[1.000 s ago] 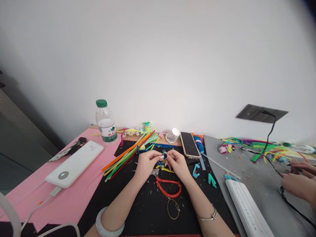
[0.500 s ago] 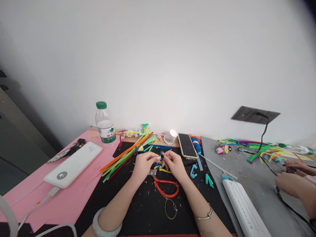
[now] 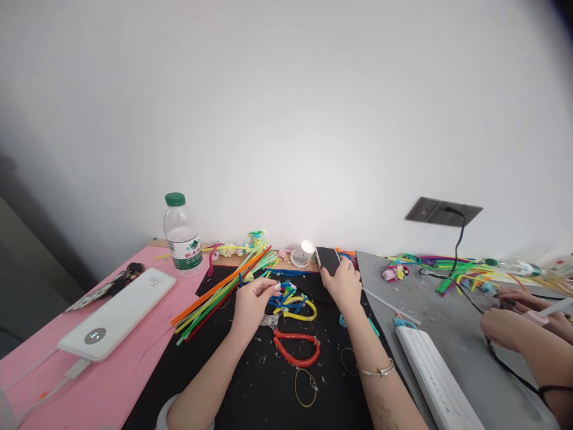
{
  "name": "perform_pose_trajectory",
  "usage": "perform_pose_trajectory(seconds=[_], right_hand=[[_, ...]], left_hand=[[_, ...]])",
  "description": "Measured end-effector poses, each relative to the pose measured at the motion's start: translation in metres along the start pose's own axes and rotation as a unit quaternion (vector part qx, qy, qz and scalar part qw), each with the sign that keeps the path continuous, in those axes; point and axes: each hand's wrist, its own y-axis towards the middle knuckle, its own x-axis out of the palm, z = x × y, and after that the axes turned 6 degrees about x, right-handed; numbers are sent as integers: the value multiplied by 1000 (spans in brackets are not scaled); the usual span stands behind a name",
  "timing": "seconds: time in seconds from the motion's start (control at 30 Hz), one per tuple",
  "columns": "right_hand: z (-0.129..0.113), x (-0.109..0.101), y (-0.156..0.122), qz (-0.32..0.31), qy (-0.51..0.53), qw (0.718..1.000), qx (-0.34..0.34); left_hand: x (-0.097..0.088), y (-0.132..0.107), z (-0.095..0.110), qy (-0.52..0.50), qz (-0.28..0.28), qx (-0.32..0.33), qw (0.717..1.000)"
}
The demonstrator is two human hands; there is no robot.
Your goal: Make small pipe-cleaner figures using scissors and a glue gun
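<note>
My left hand (image 3: 252,300) is closed in a pinch on a thin blue pipe cleaner piece (image 3: 285,285) just above the black mat. Below it lie blue and yellow bent pipe cleaners (image 3: 305,312) in a loose tangle. My right hand (image 3: 344,285) lies over the lower part of a phone (image 3: 328,258), thumb at its left edge and fingers at its right side. That hand covers most of the screen and hides the blue bundle beside it. Red-handled scissors (image 3: 297,357) rest in front of the tangle, blades partly hidden.
A white power bank (image 3: 120,310) and a water bottle (image 3: 182,242) are on the left, by long pipe cleaners (image 3: 215,298). A paper cup (image 3: 303,255) stands at the back. To the right are a power strip (image 3: 436,376), a black cord and another person's hands (image 3: 510,328).
My right hand has left the small piece and moved right and back onto the phone. My left hand still pinches near the tangle. The view has shifted slightly.
</note>
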Motion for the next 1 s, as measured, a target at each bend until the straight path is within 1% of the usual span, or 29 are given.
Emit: perform_pose_trajectory(seconds=[0.07, 0.13, 0.23, 0.43, 0.5, 0.8, 0.9, 1.0], right_hand=[[-2, 4, 8, -22, -86, 995, 38], [-6, 9, 13, -45, -120, 991, 50], [-15, 13, 19, -72, -131, 987, 58], [-23, 7, 33, -147, -113, 978, 99], [-23, 6, 34, -150, -108, 977, 108], [-15, 0, 27, -128, -97, 980, 115], [-13, 0, 24, -120, -99, 983, 95], [-5, 0, 21, -120, -87, 987, 58]], left_hand=[[0, 0, 0, 2, 0, 1, 1000], [1, -1, 1, 3, -1, 2, 1000], [2, -1, 2, -1, -2, 1, 1000], [1, -1, 2, 4, -2, 2, 1000], [1, -1, 3, 6, -2, 1, 1000], [2, -1, 3, 5, 2, -7, 1000], [2, 0, 2, 4, 2, -6, 1000], [2, 0, 3, 0, 4, -9, 1000]])
